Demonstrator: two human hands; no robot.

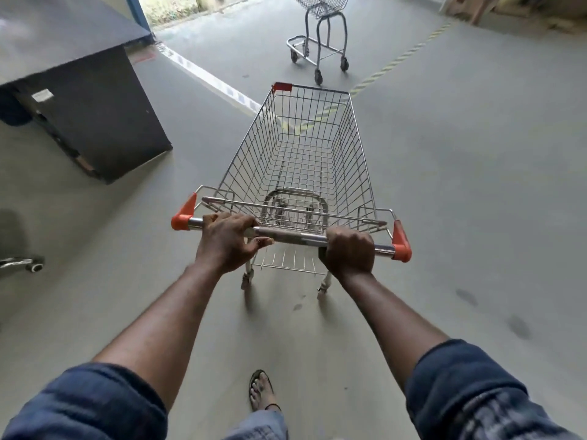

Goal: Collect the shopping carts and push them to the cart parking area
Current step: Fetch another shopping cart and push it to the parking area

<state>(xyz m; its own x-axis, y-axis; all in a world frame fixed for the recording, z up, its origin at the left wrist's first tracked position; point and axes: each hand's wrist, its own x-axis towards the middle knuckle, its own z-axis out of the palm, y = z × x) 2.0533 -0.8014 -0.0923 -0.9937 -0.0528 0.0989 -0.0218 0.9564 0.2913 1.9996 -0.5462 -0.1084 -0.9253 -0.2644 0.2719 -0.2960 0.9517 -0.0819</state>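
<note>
Your left hand (227, 241) and right hand (349, 249) both have fingers curled round the bar (292, 237) of the cart (301, 147) directly before you; empty, stiff wire, likely light-rolling; keep hold there, steering toward the second cart (320, 36) ahead.

Shiny wire-metal cart (301, 154), orange plastic handle caps (182, 214), matt grey floor (460, 185).

Grey floor (460, 201): near cart (301, 173), far cart (320, 6), dark cabinet (95, 115), striped line (400, 58).
</note>
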